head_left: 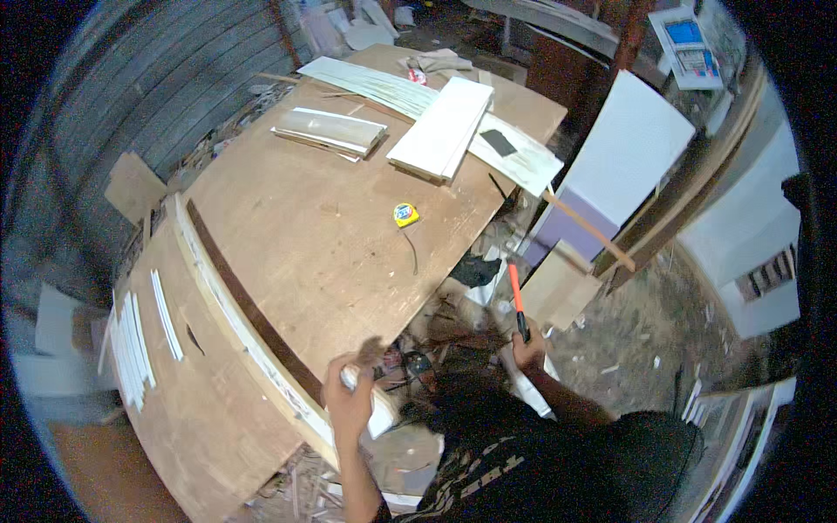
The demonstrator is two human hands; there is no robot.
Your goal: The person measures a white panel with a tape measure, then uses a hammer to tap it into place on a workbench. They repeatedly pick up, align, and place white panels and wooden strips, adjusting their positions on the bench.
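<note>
My right hand [529,350] is closed around the black grip of a hammer [518,292] with an orange shaft, held up off the right edge of the plywood table. The hammer's head is hard to make out against the clutter behind it. My left hand [347,401] is curled around a small rounded white object [350,376], whose kind I cannot tell. It is above the near end of a long white-edged wooden strip [235,314] that runs across the tabletop [305,235]. A yellow tape measure [404,214] lies farther up the table.
White boards [445,126] and a stack of shorter panels [330,132] lie on the table's far part. Thin white strips [132,349] rest at the left. Large white panel [632,131] leans at the right, beside a wooden stick [588,227]. Scraps litter the floor [628,331].
</note>
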